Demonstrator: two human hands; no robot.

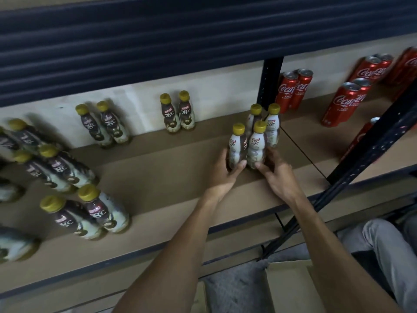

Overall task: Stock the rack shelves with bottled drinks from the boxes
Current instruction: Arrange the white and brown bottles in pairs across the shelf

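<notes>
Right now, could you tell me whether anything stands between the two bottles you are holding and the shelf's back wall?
Yes. A back pair of yellow-capped bottles stands directly behind the held bottles, beside the black upright. The left hand and right hand grip one bottle each, just in front of that pair.

Four yellow-capped plastic coffee bottles [255,136] stand two-by-two on brown board shelf [158,177], just left of black steel upright [272,82]. Behind-left, against the back wall: near bottle pair [178,114], then far bottle pair [103,125]. Left-end bottle group [67,188] sits at shelf front. To the right of upright: red cola cans [293,91]. Below shelf: cardboard box [291,288].
</notes>
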